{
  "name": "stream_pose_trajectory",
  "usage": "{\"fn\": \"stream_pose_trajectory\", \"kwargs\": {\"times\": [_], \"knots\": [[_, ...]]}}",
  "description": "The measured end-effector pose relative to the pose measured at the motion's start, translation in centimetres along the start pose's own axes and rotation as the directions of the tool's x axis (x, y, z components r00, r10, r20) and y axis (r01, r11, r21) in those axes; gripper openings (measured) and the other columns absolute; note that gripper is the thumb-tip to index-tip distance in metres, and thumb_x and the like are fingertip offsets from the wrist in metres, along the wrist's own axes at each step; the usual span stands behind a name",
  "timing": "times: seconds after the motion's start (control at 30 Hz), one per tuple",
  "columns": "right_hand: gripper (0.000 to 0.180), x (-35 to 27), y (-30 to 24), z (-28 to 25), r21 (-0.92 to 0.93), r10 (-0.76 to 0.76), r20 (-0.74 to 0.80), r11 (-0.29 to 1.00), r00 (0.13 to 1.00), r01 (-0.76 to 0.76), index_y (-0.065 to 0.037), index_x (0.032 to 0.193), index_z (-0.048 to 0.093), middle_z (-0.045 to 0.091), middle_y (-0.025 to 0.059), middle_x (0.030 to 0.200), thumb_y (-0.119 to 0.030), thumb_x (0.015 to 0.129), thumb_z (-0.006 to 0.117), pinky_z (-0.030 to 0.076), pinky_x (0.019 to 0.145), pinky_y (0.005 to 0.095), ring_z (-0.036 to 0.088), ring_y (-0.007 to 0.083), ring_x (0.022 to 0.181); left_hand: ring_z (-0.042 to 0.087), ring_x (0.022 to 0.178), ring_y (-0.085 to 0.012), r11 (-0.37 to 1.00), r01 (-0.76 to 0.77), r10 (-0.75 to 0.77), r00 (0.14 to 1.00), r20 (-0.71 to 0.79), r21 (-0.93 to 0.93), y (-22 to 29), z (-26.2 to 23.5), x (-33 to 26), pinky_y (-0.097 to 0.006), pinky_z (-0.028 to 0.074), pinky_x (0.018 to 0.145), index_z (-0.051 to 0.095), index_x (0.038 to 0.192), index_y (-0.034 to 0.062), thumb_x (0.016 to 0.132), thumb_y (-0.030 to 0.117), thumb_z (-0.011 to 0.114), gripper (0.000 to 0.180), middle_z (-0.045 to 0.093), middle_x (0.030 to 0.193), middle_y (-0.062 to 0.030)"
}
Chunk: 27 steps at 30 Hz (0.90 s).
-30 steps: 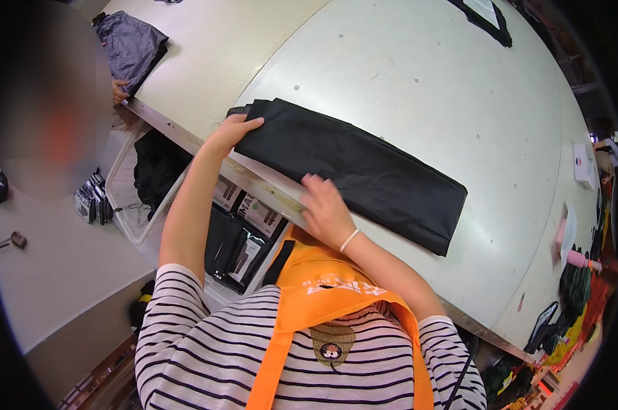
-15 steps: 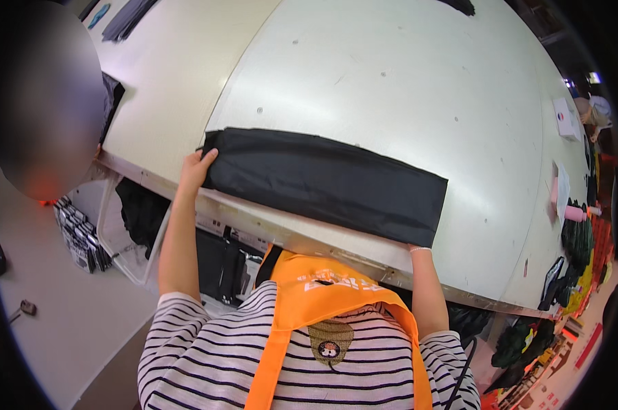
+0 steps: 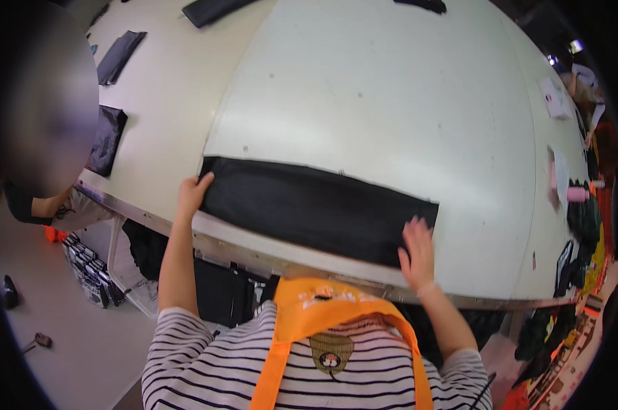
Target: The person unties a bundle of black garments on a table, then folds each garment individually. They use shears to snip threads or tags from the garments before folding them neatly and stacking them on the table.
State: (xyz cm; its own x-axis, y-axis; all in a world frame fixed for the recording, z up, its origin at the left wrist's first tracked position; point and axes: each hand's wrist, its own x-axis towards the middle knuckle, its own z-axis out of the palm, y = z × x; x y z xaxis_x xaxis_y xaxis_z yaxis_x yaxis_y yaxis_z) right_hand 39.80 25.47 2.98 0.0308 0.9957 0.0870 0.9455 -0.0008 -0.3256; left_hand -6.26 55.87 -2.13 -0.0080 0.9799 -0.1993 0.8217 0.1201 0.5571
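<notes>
A long strip of folded black fabric (image 3: 309,208) lies along the near edge of the white table. My left hand (image 3: 195,195) pinches its left end, thumb on top and the other fingers mostly hidden at the edge. Over the right end, my right hand (image 3: 418,254) is open and palm down, slightly blurred, its fingers spread across the cloth. It appears to rest on the fabric, though the exact contact is hard to tell.
At the left, a co-worker's arm (image 3: 49,205) shows beside the table. Dark folded bundles (image 3: 119,58) lie on the far left, with another black piece (image 3: 217,9) at the back. A white box (image 3: 555,99) and a pink spool (image 3: 578,195) are along the right side.
My right hand has come from beneath the fabric's right corner to lie spread on top of it. My left hand keeps its hold on the left end. The view has shifted.
</notes>
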Motion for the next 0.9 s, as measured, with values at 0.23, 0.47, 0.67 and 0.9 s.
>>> {"fn": "stream_pose_trajectory", "kwargs": {"times": [0.23, 0.47, 0.67, 0.9], "knots": [[0.068, -0.5, 3.2, 5.5, -0.174, 0.178, 0.135, 0.973, 0.975, -0.153, -0.019, 0.141, 0.030, 0.012, 0.0176, 0.149, -0.039, 0.082, 0.058, 0.010, 0.109, 0.0515, 0.010, 0.0388, 0.136, 0.042, 0.124, -0.0242, 0.749, -0.397, 0.616, 0.713, -0.336, 0.530, 6.1, 2.3, -5.5, -0.056, 0.018, 0.103, 0.051, 0.125, 0.0196, 0.080, 0.050, 0.058, 0.056, 0.048, 0.133, -0.0045], [0.054, -1.3, 8.2, 4.6, 0.386, 0.330, -0.113, 0.884, 0.937, -0.265, -0.005, 0.135, 0.037, 0.047, 0.0158, 0.130, -0.008, 0.084, 0.055, 0.037, 0.099, 0.0370, 0.046, 0.0313, 0.116, 0.023, 0.135, -0.0284, 0.645, -0.416, 0.582, 0.811, -0.060, 0.640, 3.0, 5.6, -4.7, -0.057, 0.014, 0.105, 0.033, 0.140, 0.0222, 0.081, 0.055, 0.052, 0.069, 0.028, 0.147, -0.0024], [0.033, 1.4, 11.9, 3.8, 0.447, 0.431, 0.018, 0.803, 0.902, -0.393, -0.007, 0.114, 0.058, 0.058, 0.0094, 0.102, -0.011, 0.081, 0.063, 0.047, 0.077, 0.0306, 0.057, 0.0199, 0.083, 0.023, 0.135, -0.0284, 0.630, -0.432, 0.644, 0.755, -0.124, 0.646, 6.9, 6.8, -4.6, -0.057, 0.015, 0.105, 0.031, 0.141, 0.0224, 0.083, 0.053, 0.053, 0.070, 0.026, 0.147, -0.0043], [0.016, 1.7, 11.4, 3.3, 0.473, 0.381, 0.123, 0.789, 0.916, -0.392, -0.001, 0.086, 0.060, 0.059, 0.0068, 0.088, -0.016, 0.082, 0.064, 0.047, 0.072, 0.0269, 0.058, 0.0166, 0.077, 0.022, 0.135, -0.0290, 0.680, -0.541, 0.616, 0.788, 0.015, 0.496, 11.9, 13.4, -9.7, -0.058, 0.013, 0.106, 0.036, 0.138, 0.0214, 0.081, 0.056, 0.053, 0.069, 0.028, 0.146, -0.0018]]}}
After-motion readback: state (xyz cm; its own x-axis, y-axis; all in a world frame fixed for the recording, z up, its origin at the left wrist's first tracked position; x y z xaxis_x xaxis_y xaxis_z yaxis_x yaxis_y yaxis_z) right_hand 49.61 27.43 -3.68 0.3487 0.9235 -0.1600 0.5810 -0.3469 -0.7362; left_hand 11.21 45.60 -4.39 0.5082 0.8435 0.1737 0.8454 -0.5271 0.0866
